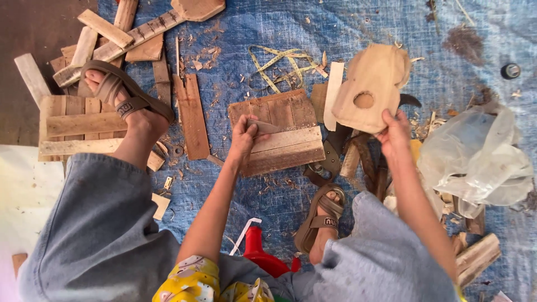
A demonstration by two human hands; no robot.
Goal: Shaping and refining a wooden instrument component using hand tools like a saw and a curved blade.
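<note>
Head view: right hand [395,134] pinches pale guitar-shaped wooden cutout [370,86] by its edge; left hand [244,136] clamps folded brown sandpaper [264,127]. Thin edge grip could slip.

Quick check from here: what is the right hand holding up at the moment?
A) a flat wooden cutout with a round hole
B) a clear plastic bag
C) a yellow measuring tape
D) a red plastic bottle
A: the right hand grips the lower edge of a flat, pale wooden cutout with a round hole through it, raised above the blue tarp.
</note>
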